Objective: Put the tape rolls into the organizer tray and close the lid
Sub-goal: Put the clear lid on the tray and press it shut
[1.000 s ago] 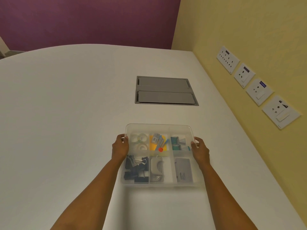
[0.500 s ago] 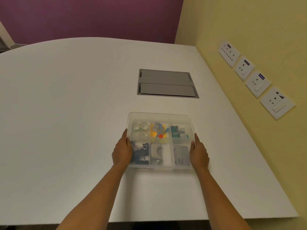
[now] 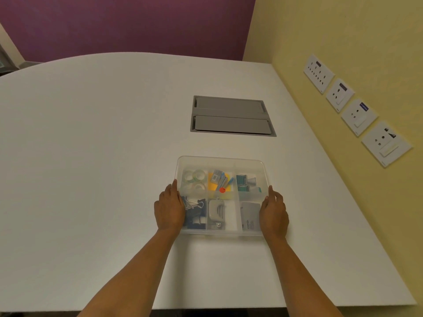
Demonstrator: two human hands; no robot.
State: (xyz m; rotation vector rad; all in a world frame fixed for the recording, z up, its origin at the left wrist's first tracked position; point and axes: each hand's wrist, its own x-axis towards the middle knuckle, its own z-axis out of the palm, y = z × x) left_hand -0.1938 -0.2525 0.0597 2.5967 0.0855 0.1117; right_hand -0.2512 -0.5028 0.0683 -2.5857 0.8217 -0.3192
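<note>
White table [image 3: 91, 156], curved far edge, fills most of the view. Grey cable hatch [image 3: 233, 116] set flush in it, at 12 o'clock from the tray and well apart. Four socket plates [image 3: 357, 115] on the yellow wall, toward 2 o'clock.

Organizer tray [image 3: 222, 162], clear plastic, six compartments, sits flat on the table near the person's edge. It looks frosted over the contents, so the lid appears to be on; whether it is latched, cannot tell.

Left hand [image 3: 169, 208] lies flat against the tray's 9 o'clock side, fingers pressed together and pointing away, thumb over the rim. Right hand [image 3: 273, 213] mirrors it at 3 o'clock, fingers together, palm on the side wall. Neither pinches anything; both bracket the tray.

Contents: stapler-like grey item [image 3: 217, 213] at 6 o'clock centre; binder clips [image 3: 194, 210] at 7 o'clock, partly behind the left hand; tape rolls [image 3: 194, 180], clear, in the 11 o'clock compartment, so already in place.

Judgement: task nearly done; the last step is seating the lid. Risks: uneven pressure from the two sides could leave one corner proud. Squeezing the thin walls might bow them and pop the lid. The smooth tabletop could let the tray slide away under a forward push.
</note>
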